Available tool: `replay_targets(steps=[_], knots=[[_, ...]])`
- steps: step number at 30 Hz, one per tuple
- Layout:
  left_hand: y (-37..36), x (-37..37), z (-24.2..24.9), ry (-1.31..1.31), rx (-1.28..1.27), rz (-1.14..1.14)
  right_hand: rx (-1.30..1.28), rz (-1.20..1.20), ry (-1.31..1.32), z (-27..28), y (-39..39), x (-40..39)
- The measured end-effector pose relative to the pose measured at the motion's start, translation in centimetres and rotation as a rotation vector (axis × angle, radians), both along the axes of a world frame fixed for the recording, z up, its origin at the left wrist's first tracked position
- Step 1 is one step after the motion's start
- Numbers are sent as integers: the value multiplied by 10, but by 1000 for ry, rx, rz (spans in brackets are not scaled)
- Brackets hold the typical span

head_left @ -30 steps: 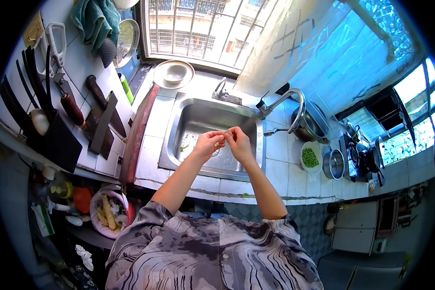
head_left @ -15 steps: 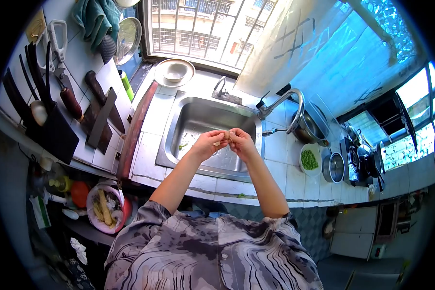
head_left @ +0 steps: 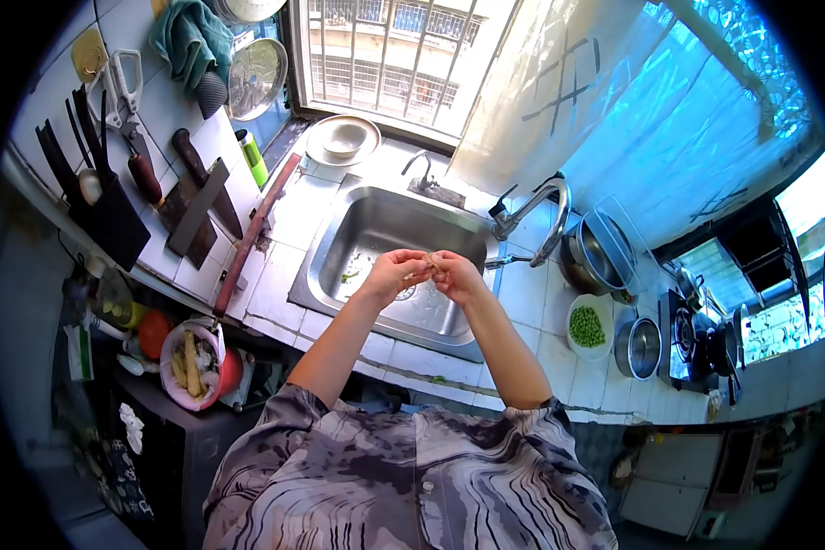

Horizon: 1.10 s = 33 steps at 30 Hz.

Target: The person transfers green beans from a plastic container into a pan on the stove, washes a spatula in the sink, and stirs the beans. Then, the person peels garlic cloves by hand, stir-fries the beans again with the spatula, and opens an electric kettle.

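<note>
Above the steel sink [head_left: 335, 240], my left hand [head_left: 396, 275] and my right hand [head_left: 455, 276] meet, fingertips pinched together. Between them is a small pale-brown piece [head_left: 431, 262], mostly covered by the fingers, so its kind cannot be made out. Both hands grip it. Under the hands, the sink floor shows wet spots, a bit of green scrap [head_left: 349, 275] at its left and a drain [head_left: 406, 291] partly hidden by the left hand. The curved tap [head_left: 552, 215] stands at the sink's right rim.
Right of the sink stand a bowl of green peas [head_left: 588, 327], a steel pot [head_left: 637, 348] and a gas stove [head_left: 683, 337]. A small bowl on a plate [head_left: 344, 140] sits behind. Knives [head_left: 192, 165] hang at left, above a lined bin [head_left: 192, 367] with scraps.
The head view has shifted and tilted slightly. My hands remain together over the sink with the small piece; the fingers have moved only a little.
</note>
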<state>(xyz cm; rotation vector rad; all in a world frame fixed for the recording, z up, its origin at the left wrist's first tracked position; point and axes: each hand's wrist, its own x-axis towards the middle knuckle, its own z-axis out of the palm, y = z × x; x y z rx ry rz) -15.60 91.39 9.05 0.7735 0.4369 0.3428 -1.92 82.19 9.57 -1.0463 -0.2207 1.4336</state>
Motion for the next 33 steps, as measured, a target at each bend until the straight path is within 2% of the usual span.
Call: replay_targets(steps=[1,3,4,6,10,17,20,21,22,24,25,27,28,29,33], knots=[[-4,3,-1,21,11,20,1,9,3,0,-3,0],[-10,8,-6,28,16,51,78,-34,-524,6,-8,-4],[-14,10,-8,33,21,71,82,-23,-518,1,-8,-4],[-24,12,-3,53,71,122,129,-112,-1028,-7,-5,-1],[-38,10,-8,120,161,205,155,-7,-857,-10,-10,5],[-53,-24,-18,225,264,326,-11,388,-583,-3,-8,-8],[-55,-48,-16,240,229,366,17,482,-257,-7,-3,-29],[-53,-59,-15,235,211,380,26,505,-258,-8,0,-39],[-52,-71,-18,218,182,387,-1,496,-150,-9,1,-51],[-51,-97,-14,308,251,428,-37,507,-42,-13,6,-78],[-52,-112,-13,356,300,451,4,531,-97,-28,12,-93],[-48,-147,-15,394,340,500,52,551,-562,-18,18,-140],[-45,-167,-19,368,332,548,164,510,-841,-15,22,-165],[-42,-190,-22,342,324,594,243,468,-958,-16,29,-192],[-25,-289,-31,296,277,773,309,510,-991,-15,59,-294]])
